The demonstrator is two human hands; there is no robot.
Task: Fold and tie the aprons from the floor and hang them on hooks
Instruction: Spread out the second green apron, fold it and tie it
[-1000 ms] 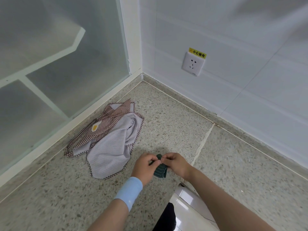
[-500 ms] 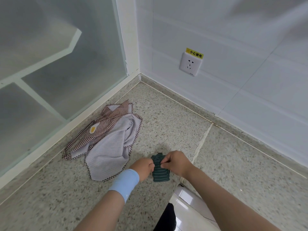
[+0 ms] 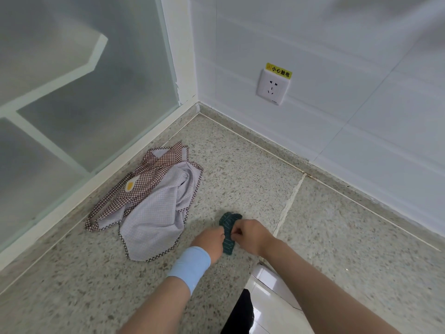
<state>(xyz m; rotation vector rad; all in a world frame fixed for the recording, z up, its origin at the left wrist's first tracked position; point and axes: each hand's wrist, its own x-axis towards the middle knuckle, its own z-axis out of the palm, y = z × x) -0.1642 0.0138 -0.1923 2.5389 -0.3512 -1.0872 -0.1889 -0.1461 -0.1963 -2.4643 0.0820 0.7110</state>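
Both hands had sunk toward the floor (image 3: 337, 237) since a second before. The left hand (image 3: 209, 242) and right hand (image 3: 251, 237) each pinched the middle of the green apron (image 3: 228, 225), a tight roll between them, with more of it showing above the knuckles. Whether it touched the floor I couldn't tell. The checked apron (image 3: 149, 208) lay crumpled by the glass wall (image 3: 96, 104), unmoved.

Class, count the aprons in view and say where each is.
2. The checked apron lies crumpled on the floor by the glass wall; the green apron, rolled small, is pinched between left hand and right hand.
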